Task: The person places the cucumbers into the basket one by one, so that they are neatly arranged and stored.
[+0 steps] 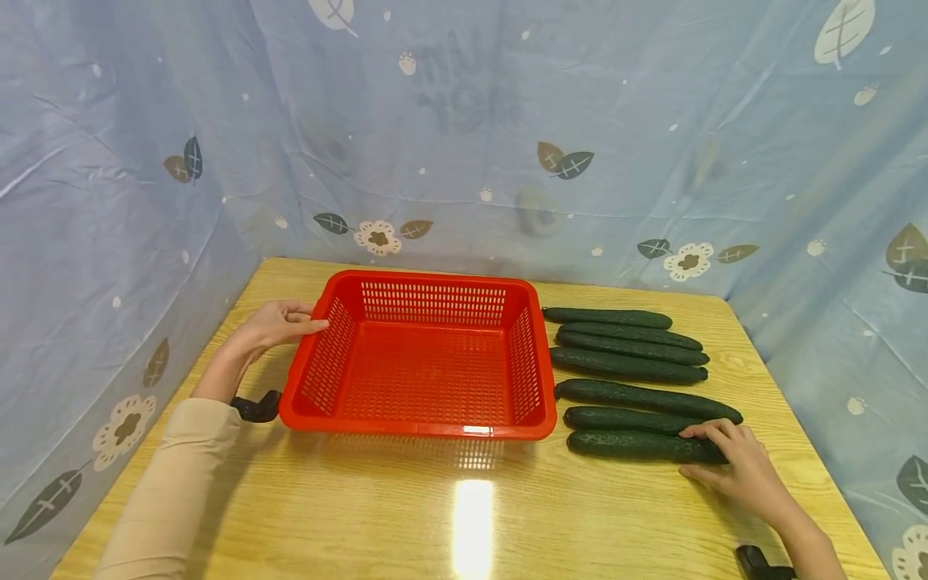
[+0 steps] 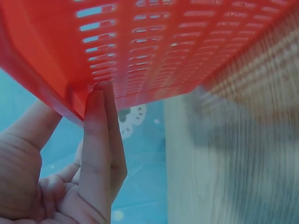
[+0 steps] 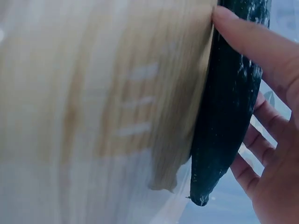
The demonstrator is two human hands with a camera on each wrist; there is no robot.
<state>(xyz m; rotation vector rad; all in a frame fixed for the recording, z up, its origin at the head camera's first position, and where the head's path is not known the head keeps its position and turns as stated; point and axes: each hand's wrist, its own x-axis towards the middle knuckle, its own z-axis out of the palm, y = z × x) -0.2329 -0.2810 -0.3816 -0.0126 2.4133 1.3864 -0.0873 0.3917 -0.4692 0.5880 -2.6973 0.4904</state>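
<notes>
Cloth backdrop [image 1: 471,97], blue, leaf and flower pattern; hung behind and beside the table.

Table [image 1: 348,507], wood-grain top; bears all items below.

Basket [image 1: 406,428], red plastic, slotted walls; mid-table, nothing inside. Best kept steady by its left rim, without a pull that would tip it.

Cucumbers [image 1: 648,397], seven, dark green; laid roughly side by side, right of the basket. The nearest cucumber [image 1: 638,445] lies at the front of the row, its right end in the person's grasp; whether it is raised, cannot tell. Held so near one end, it would probably droop at the other; a grip closer to the middle should balance better.

Left hand [image 1: 279,325]: thumb and fingers pinch the basket's left rim.

Right hand [image 1: 739,471]: thumb on the near side, fingers opposite, clamped on the nearest cucumber. Light, even pressure should spare the skin.
</notes>
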